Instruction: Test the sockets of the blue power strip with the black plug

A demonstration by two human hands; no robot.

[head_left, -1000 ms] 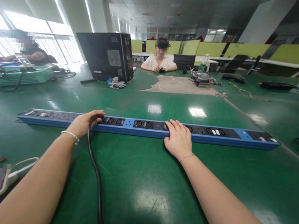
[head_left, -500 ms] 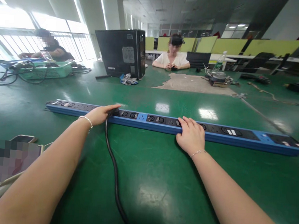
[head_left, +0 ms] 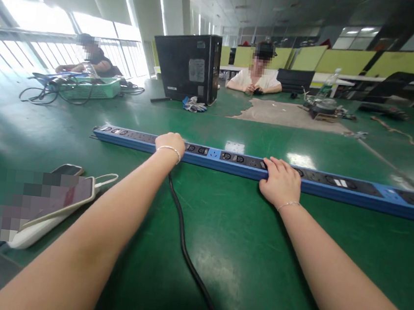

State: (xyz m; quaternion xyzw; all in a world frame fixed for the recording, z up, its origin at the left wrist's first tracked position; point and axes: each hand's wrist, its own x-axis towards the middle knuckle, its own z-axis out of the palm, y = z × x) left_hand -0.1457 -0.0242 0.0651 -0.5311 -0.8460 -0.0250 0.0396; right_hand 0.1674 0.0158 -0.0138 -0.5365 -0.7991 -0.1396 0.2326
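Observation:
A long blue power strip (head_left: 213, 154) with black socket panels lies across the green table. My left hand (head_left: 171, 144) is closed over its top, left of the middle, around the plug of a black power cord; the plug itself is hidden under the fingers. From beneath that hand the cord (head_left: 182, 221) runs down toward the table's near side. My right hand (head_left: 281, 182) grips the strip right of its middle, fingers over the top and thumb along the near side.
A phone (head_left: 63, 201) on a stand is at the left, another phone (head_left: 68, 169) behind it. Farther back are a green basket (head_left: 99, 89) with cables, a black computer case (head_left: 182, 68), gloves (head_left: 194, 105) and a bottle (head_left: 327, 86). Two people sit across the table.
My left hand has turned from extended fingers to a closed fist over the plug. My right hand keeps its hold on the strip. The camera view has shifted left.

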